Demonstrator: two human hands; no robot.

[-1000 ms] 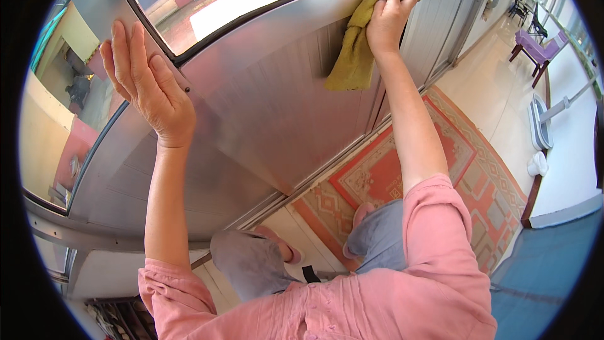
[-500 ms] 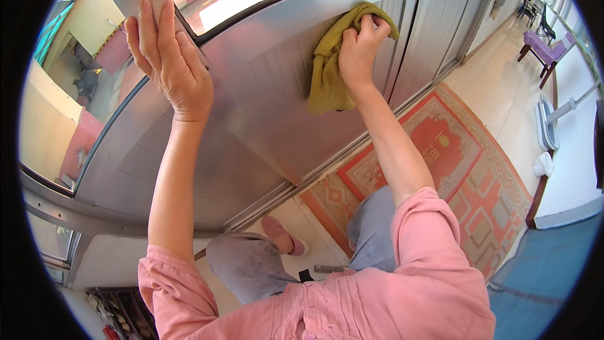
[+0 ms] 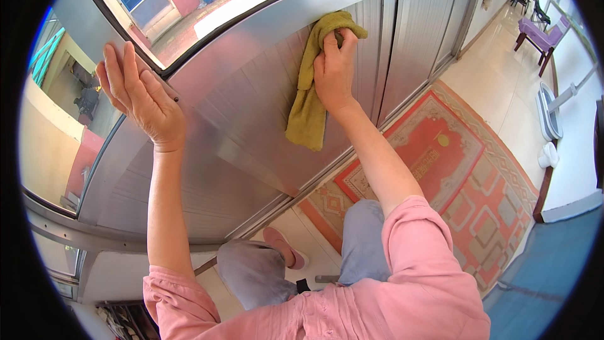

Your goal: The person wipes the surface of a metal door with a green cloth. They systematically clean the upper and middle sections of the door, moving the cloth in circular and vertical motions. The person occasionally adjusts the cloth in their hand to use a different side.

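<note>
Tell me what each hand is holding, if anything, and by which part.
The right hand holds the olive-green cloth by its bunched upper part, the rest hanging below. The left hand holds nothing; its fingers are extended.

Tiled floor [image 3: 494, 66] — patterned rug [image 3: 497, 220] on it, red mat [image 3: 435, 145] over that.

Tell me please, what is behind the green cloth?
A ribbed grey panel shows behind the green cloth, around its edges; the patch that the cloth covers cannot be seen.
</note>
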